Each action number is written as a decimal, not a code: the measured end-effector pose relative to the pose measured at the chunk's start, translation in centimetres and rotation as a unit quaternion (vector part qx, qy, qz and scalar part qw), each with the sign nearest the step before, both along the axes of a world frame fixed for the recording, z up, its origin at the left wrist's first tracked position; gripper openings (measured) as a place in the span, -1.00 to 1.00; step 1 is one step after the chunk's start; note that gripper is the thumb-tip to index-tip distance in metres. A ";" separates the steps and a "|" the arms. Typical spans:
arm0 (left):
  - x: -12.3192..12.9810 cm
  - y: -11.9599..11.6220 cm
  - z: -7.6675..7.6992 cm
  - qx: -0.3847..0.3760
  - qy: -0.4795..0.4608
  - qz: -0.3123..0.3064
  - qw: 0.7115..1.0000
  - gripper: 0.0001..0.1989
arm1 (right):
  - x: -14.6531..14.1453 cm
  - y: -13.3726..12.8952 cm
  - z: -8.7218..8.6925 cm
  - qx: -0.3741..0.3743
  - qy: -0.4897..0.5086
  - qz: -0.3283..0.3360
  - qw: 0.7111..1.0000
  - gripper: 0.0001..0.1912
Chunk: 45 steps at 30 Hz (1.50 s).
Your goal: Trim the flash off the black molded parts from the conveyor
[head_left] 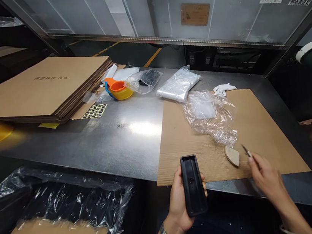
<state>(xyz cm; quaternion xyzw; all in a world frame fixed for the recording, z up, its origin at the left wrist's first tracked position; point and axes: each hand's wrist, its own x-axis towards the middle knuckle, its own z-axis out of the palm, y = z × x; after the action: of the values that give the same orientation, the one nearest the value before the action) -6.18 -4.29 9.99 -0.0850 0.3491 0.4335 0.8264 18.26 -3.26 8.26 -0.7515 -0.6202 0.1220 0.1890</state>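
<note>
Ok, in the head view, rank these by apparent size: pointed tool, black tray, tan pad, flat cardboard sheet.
1. flat cardboard sheet
2. black tray
3. tan pad
4. pointed tool, judged by what shows outside the right hand

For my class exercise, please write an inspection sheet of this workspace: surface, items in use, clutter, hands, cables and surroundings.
Surface: metal table, shiny, with a cardboard sheet at the right.
Items in use: black trough-shaped part; slim pointed tool; tan pad lying on the cardboard sheet.
Clutter: crumpled clear plastic, white glove, plastic bags, tape rolls, sticker sheet, cardboard stack.
Hands: left hand holds the black part; right hand grips the tool.
Cables: possible dark cords near the sockets; too dim to confirm.
Surroundings: translucent panel behind the table; black plastic liner around cardboard, lower left.
</note>
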 end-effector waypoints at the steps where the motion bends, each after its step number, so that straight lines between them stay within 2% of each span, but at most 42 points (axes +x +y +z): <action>1: 0.1 0.0 0.1 -0.011 -0.006 -0.013 1.000 -0.44 | 1.4 1.0 -0.7 0.019 -0.041 -0.021 0.999 -0.58; 3: 0.3 -0.1 0.3 -0.029 -0.014 -0.033 0.999 -0.45 | 3.3 2.5 -2.1 0.035 -0.090 -0.041 0.994 -0.58; 5: 0.4 -0.3 0.4 -0.045 -0.018 -0.054 0.997 -0.44 | 3.8 3.0 -2.9 0.048 -0.125 -0.041 0.990 -0.61; 8: 0.6 -0.5 0.1 -0.055 -0.018 -0.081 0.995 -0.40 | 1.9 2.0 -2.0 0.099 -0.147 -0.026 0.984 -0.63; 9: 0.6 -0.6 0.0 -0.054 -0.018 -0.091 0.994 -0.39 | 0.6 1.2 -1.2 0.121 -0.122 0.009 0.985 -0.66; 11: 0.8 -0.7 -0.3 -0.050 -0.025 -0.109 0.992 -0.37 | -2.6 -0.7 1.1 0.163 0.008 0.164 0.973 -0.76; 13: 1.0 -0.8 -0.2 -0.050 -0.048 -0.108 0.992 -0.38 | -5.9 -2.4 3.3 0.122 0.128 0.341 0.923 -0.80; 14: 1.1 -0.8 -0.1 -0.055 -0.061 -0.096 0.992 -0.41 | -7.4 -3.0 4.2 0.109 0.144 0.391 0.903 -0.82; 16: 1.3 -0.8 0.4 -0.071 -0.083 -0.067 0.992 -0.49 | -9.6 -3.8 5.1 0.100 0.153 0.439 0.880 -0.87; 19: 1.5 -0.9 1.3 -0.075 -0.094 -0.061 0.991 -0.51 | -10.9 -4.0 5.3 0.089 0.146 0.450 0.876 -0.86; 22: 1.6 -1.1 1.6 -0.074 -0.093 -0.076 0.990 -0.48 | -10.8 -3.8 5.0 0.061 0.150 0.458 0.874 -0.83; 28: 1.9 -1.8 0.7 -0.093 -0.106 -0.069 0.988 -0.55 | -10.2 -3.2 4.9 -0.024 0.184 0.441 0.878 -0.91; 30: 2.0 -2.0 0.5 -0.098 -0.100 -0.083 0.987 -0.55 | -9.9 -2.8 4.7 -0.032 0.186 0.429 0.883 -0.90; 33: 2.2 -2.4 0.6 -0.098 -0.033 -0.111 0.988 -0.52 | -9.3 -2.1 4.4 -0.027 0.172 0.409 0.896 -0.87; 37: 2.1 -2.8 0.7 -0.097 0.039 -0.202 0.974 -0.35 | -8.3 -1.1 4.0 0.006 0.163 0.359 0.919 -0.73; 40: 2.0 -3.1 0.5 -0.096 0.049 -0.243 0.964 -0.27 | -7.9 -0.4 3.9 0.030 0.163 0.356 0.920 -0.77; 45: 2.1 -3.4 0.1 -0.065 0.050 -0.252 0.964 -0.26 | -7.9 0.3 3.9 0.007 0.235 0.341 0.910 -0.81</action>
<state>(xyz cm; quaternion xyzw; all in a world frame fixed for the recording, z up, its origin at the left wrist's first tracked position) -4.04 -7.72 10.11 -0.0260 0.4272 0.1916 0.8832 10.40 -2.98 12.20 -0.4427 -0.7771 0.3478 0.2813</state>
